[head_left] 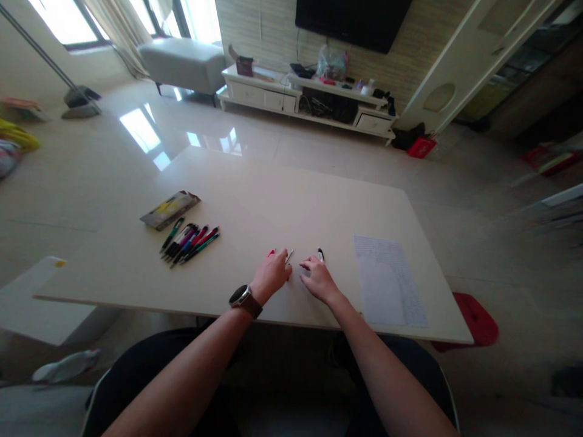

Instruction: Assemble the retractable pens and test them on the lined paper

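My left hand [272, 276], with a watch [240, 296] on its wrist, is low over the table with its fingers curled down. A thin silver pen piece [289, 257] sticks out between its fingertips and thumb. A small red piece [271, 252] shows at the far side of that hand, mostly covered by it. To the right, my right hand [317, 280] has thumb and fingers apart with nothing visible between them. Just beyond its knuckles lies a black and white pen part [320, 254]. What is under the left palm is hidden.
Several coloured pens [189, 243] lie in a pile on the left of the white table [291, 200], beside a grey and yellow packet [169, 210]. A written sheet of paper [387, 279] lies on the right. A red stool [476, 318] stands by the table's right edge.
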A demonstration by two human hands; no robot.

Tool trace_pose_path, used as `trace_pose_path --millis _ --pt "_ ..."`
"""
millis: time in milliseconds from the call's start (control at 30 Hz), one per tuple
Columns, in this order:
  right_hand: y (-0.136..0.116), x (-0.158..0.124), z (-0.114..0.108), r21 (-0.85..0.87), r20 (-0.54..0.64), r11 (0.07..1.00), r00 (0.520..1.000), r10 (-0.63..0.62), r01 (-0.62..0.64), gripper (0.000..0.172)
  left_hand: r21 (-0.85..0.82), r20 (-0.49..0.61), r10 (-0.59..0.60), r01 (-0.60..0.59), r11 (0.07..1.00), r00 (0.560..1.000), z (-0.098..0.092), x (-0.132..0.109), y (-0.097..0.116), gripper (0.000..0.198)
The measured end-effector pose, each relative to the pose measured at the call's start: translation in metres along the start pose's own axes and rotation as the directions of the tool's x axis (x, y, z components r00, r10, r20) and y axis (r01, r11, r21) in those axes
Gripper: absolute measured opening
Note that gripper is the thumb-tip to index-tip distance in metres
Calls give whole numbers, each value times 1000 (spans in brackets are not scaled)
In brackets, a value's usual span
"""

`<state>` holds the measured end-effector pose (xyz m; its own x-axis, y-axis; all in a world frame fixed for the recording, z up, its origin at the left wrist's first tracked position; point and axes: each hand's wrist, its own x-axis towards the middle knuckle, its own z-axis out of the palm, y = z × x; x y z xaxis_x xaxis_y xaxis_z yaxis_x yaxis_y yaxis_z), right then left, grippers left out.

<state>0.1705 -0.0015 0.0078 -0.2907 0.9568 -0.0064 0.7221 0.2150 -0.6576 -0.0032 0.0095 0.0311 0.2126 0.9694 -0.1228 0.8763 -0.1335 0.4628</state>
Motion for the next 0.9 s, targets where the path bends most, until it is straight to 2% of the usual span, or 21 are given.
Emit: trace_pose_path --millis 100,167,233,300,400,467,567,667,900 --pt "-5 -2 3 25 29 998 998 -64 63 45 -28 -39 -44 43 999 998 -11 4 -6 26" --pt "-6 -2 2 5 1 998 998 -55 55 49 -47 -36 -79 78 996 996 -18 7 -8 27" --pt "-4 0 -3 -98 -78 995 997 19 -27 43 -58 -27 -108 106 993 994 -22 7 -9 28" --pt "2 0 -10 -246 -161 955 979 127 -165 37 -64 -20 -119 117 991 993 -24 7 -9 28" --pt "19 -3 -18 -379 -177 856 936 305 -351 31 -76 -5 -118 117 990 993 -27 4 -9 28" --pt "31 -6 -21 -391 -154 830 917 368 -398 17 -83 6 -112 112 990 994 -31 2 -9 28" --pt "46 -2 -28 -397 -175 831 920 349 -391 8 -81 14 -115 116 990 993 -37 1 -8 29" --pt "59 25 -44 -407 -228 835 927 299 -370 11 -98 -1 -101 101 990 995 -44 0 -8 29" --pt "79 117 -87 -398 -342 857 920 193 -328 16 -126 4 -118 118 985 993 -56 4 -12 27"
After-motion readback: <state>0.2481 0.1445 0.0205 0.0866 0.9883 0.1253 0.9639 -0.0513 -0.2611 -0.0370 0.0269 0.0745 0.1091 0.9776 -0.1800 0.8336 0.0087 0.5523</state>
